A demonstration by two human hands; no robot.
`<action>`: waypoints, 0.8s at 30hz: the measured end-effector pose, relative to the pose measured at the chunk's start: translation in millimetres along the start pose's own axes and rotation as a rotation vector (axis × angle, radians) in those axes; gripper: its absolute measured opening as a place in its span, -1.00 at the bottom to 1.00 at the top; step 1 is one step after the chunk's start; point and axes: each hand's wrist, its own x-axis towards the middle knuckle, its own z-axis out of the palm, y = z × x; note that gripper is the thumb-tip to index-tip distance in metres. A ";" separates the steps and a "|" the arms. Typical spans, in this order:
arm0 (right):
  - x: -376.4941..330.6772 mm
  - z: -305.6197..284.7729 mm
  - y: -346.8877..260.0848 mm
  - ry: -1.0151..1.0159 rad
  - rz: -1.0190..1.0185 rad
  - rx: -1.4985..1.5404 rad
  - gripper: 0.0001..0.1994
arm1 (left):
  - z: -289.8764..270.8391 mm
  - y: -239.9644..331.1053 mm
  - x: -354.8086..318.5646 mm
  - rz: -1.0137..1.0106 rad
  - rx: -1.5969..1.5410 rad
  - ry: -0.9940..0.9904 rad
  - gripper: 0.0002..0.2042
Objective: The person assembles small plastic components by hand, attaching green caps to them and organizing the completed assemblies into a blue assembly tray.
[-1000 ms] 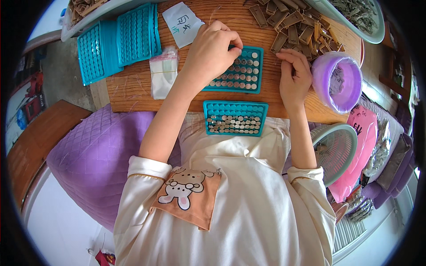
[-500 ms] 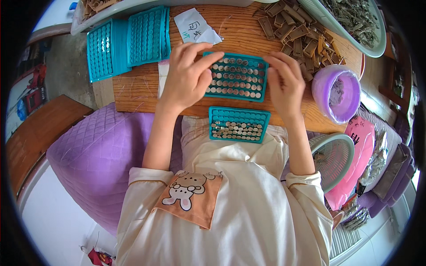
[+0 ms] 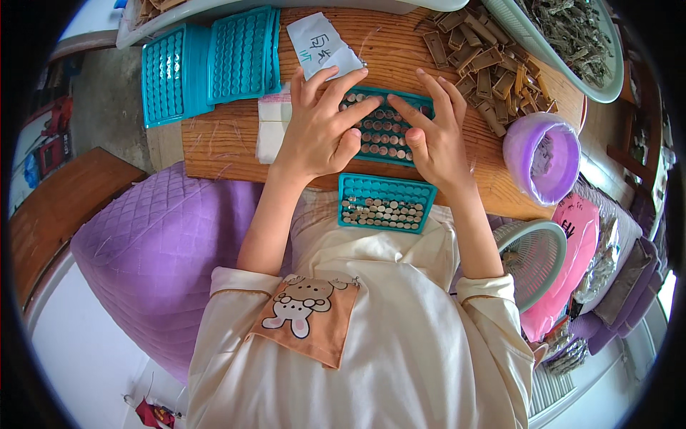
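Both hands lie flat, fingers spread, on a teal cell tray [image 3: 386,132] filled with small round metal pieces at the centre top of the frame: the left hand [image 3: 318,132] covers its left end, the right hand [image 3: 436,136] its right end. Just below, at the edge of the wooden table [image 3: 221,139], a second teal tray [image 3: 386,202] is half filled. Empty teal trays [image 3: 207,68] are stacked at upper left, beside a paper slip [image 3: 321,46]. Brown flat pieces [image 3: 493,61] are heaped at upper right, above a purple bowl [image 3: 542,159]
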 end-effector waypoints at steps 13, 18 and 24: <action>-3.5 -2.0 3.0 0.075 0.054 0.091 -0.54 | 1.2 0.5 -3.0 -0.039 -0.038 0.049 -0.54; -3.6 -3.2 3.1 0.096 0.072 0.124 -0.58 | -1.8 -1.9 -6.6 -0.055 -0.025 0.053 -0.53; -4.2 -3.6 4.0 0.132 0.069 0.139 -0.64 | -1.1 0.0 -6.3 -0.053 0.010 0.017 -0.52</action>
